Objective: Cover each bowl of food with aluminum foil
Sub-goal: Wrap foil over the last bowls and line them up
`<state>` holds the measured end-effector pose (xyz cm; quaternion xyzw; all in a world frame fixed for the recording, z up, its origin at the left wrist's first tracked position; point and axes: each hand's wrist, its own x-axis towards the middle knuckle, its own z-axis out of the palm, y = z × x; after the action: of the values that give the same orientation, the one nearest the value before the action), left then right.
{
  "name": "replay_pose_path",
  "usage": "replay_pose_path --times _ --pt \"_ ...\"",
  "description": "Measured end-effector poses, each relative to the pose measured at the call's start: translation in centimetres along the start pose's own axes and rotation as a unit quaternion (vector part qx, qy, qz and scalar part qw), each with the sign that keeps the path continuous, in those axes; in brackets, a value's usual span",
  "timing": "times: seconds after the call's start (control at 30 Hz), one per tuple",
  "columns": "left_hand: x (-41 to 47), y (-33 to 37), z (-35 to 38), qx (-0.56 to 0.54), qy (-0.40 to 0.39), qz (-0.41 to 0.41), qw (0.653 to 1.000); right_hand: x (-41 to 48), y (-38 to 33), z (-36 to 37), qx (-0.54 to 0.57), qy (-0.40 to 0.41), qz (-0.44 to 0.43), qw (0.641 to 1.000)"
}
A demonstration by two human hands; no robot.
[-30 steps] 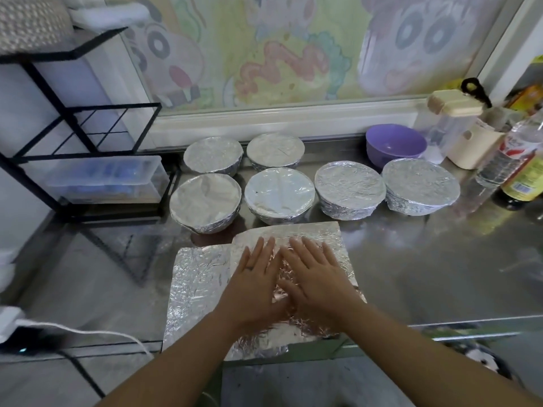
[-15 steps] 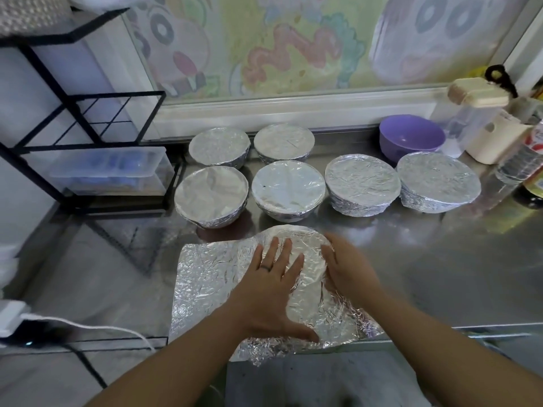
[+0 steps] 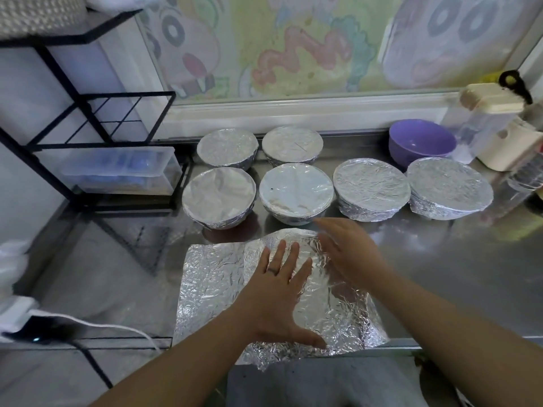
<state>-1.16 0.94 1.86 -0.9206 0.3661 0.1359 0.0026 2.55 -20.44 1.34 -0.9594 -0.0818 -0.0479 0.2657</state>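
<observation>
While the left hand (image 3: 276,298) lies flat on the foil (image 3: 211,277), its loose flap extends left. The right hand (image 3: 349,254), grip open too, flanks the right.

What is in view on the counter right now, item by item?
foil-covered bowls: six, silver, two rows at the back of the counter
foil sheet: one, silver, crumpled, front edge, domed over something round
purple bowl: one, uncovered, back right
cream-lidded container: one, clear, right of purple bowl
clear box: one, bluish contents, in the black rack, left
white cable: one, front left
left hand: flat on foil sheet, ring on one finger
right hand: fingers straight, at the dome's right side
</observation>
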Motion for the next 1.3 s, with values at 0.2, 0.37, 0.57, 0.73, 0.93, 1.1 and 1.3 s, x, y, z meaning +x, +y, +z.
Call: replay_pose_path --times 0.2,0.37,0.57,0.73,0.93,1.1,1.3 --pt "0.0 0.0 -0.1 -0.008 -0.002 0.0 1.0 2.5 -1.4 1.2 0.012 -0.097 -0.007 0.995" --pt "0.0 0.0 -0.1 -0.003 -0.003 0.0 1.0 3.4 -1.6 0.9 0.041 -0.12 0.038 0.991" --pt "-0.1 0.0 -0.2 -0.011 -0.001 0.0 1.0 4.3 -1.1 0.5 0.054 -0.159 0.05 0.985" --pt "-0.1 0.0 0.0 -0.006 0.002 -0.004 1.0 3.4 -1.1 0.8 0.061 -0.139 0.065 0.986" --pt "0.2 0.2 0.4 -0.006 -0.003 -0.016 1.0 -2.2 -0.6 1.8 0.1 0.021 0.147 0.984" --pt "0.2 0.1 0.4 0.004 -0.004 -0.016 1.0 -2.6 0.4 2.4 0.187 0.035 0.205 0.96" --pt "0.2 0.1 0.3 0.004 -0.006 -0.015 1.0 -2.9 1.4 2.5 0.36 0.024 0.284 0.888"
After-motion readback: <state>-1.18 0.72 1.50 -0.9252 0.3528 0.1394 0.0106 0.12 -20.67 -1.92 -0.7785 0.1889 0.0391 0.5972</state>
